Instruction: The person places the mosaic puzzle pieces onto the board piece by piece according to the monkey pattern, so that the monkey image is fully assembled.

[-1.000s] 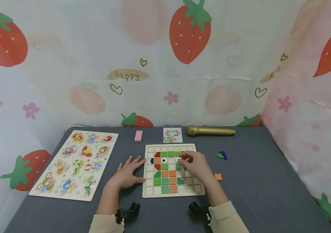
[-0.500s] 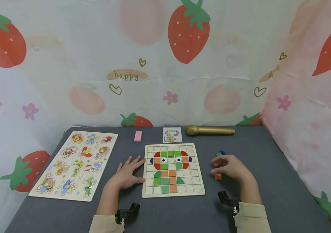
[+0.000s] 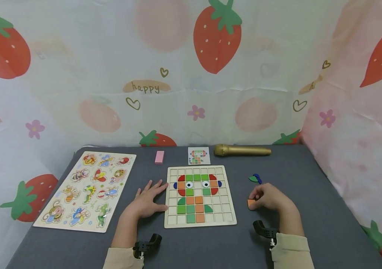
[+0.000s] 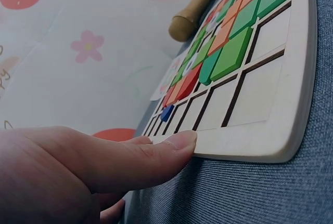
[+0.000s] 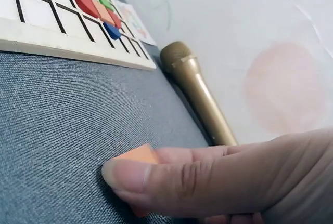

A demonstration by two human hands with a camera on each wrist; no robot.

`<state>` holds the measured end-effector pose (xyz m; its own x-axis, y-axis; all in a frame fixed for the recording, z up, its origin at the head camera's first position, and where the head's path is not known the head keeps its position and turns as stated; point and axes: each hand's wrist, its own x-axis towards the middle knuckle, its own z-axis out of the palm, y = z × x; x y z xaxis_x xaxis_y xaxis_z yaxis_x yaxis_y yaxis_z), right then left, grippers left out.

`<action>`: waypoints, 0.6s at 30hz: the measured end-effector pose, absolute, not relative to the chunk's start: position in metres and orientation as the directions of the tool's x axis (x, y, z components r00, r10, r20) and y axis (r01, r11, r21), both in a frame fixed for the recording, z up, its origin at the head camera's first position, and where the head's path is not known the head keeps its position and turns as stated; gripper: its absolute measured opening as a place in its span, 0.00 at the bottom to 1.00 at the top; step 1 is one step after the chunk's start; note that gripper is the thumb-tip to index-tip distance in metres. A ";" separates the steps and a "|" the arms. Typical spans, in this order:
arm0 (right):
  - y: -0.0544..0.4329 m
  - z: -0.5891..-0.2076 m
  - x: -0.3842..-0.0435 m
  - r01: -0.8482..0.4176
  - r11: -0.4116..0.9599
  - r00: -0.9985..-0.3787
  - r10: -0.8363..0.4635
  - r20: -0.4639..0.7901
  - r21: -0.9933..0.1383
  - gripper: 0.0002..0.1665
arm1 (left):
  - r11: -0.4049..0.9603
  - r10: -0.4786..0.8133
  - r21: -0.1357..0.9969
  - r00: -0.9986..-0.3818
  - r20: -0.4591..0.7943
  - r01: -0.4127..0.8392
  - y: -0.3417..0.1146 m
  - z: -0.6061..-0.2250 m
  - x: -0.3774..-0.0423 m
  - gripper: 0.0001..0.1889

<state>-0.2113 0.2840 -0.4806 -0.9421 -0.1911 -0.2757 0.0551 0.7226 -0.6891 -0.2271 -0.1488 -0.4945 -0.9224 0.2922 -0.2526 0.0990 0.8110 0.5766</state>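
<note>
A wooden grid board (image 3: pixel 222 216) lies mid-table, with colored tiles set in its cells as a figure with two eyes. My left hand (image 3: pixel 146 200) rests at the board's left edge, fingers spread; in the left wrist view the thumb (image 4: pixel 156 156) touches the rim. Right of the board, my right hand (image 3: pixel 268 197) pinches an orange square tile (image 3: pixel 251 203) between thumb and fingers, at the tabletop. In the right wrist view the thumb covers part of that orange tile (image 5: pixel 138 155). Just beyond it lie a green leaf-shaped piece (image 3: pixel 253 179) and blue pieces (image 3: pixel 258 178).
Behind the board are a small pattern card (image 3: pixel 199 155), a gold microphone (image 3: pixel 242 150) and a pink block (image 3: pixel 159 157). A board of insect pictures (image 3: pixel 86 190) lies at the left. A strawberry-print cloth (image 3: pixel 184 127) hangs behind the table.
My right hand has left the board's right side, uncovering a blue piece there, and moved right to the orange tile, which it now pinches. The left hand has stayed put.
</note>
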 end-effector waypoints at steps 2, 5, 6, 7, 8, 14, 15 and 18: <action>0.284 -0.481 -0.212 0.045 0.719 -0.946 -0.192 -0.261 -0.693 0.14 | 0.810 0.292 0.578 -0.922 -0.253 0.098 -0.148 -0.495 -0.227 0.43; 0.283 -0.481 -0.212 0.032 0.718 -0.957 -0.179 -0.229 -0.695 0.15 | 0.808 0.294 0.581 -0.922 -0.253 0.098 -0.147 -0.495 -0.226 0.43; 0.281 -0.481 -0.212 0.027 0.720 -0.961 -0.172 -0.215 -0.694 0.15 | 0.808 0.294 0.581 -0.921 -0.255 0.097 -0.147 -0.495 -0.226 0.43; 0.280 -0.481 -0.213 0.024 0.721 -0.966 -0.163 -0.203 -0.693 0.15 | 0.809 0.294 0.580 -0.921 -0.255 0.098 -0.147 -0.496 -0.226 0.43; 0.278 -0.481 -0.213 0.021 0.720 -0.969 -0.157 -0.192 -0.694 0.16 | 0.809 0.294 0.580 -0.921 -0.254 0.098 -0.147 -0.497 -0.226 0.43; 0.260 -0.478 -0.218 0.004 0.718 -0.981 -0.134 -0.143 -0.696 0.12 | 0.812 0.293 0.574 -0.922 -0.253 0.100 -0.149 -0.499 -0.228 0.43; 0.257 -0.477 -0.219 -0.005 0.719 -0.981 -0.137 -0.134 -0.695 0.11 | 0.811 0.295 0.575 -0.922 -0.252 0.102 -0.149 -0.499 -0.228 0.43; 0.244 -0.473 -0.220 -0.035 0.711 -0.979 -0.167 -0.120 -0.702 0.12 | 0.810 0.295 0.578 -0.922 -0.250 0.102 -0.149 -0.498 -0.228 0.43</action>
